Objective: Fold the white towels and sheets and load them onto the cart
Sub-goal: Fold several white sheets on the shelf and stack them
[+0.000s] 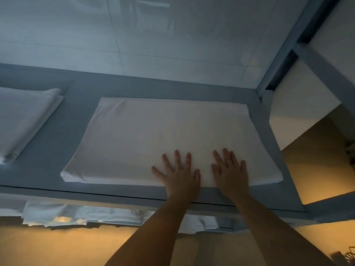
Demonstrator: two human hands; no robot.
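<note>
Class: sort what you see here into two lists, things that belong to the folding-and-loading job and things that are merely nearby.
Belongs to the job:
folded sheet
second folded stack
linen on the lower shelf
cart shelf
left hand
right hand

Merely nearby:
tiled wall
white cabinet

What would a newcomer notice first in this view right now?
First, the two hands, left hand and right hand, pressed flat with fingers spread on the near edge of a large folded white sheet lying on the blue cart shelf. A second folded white bundle lies at the shelf's left edge, and more white linen shows on the level below.
</note>
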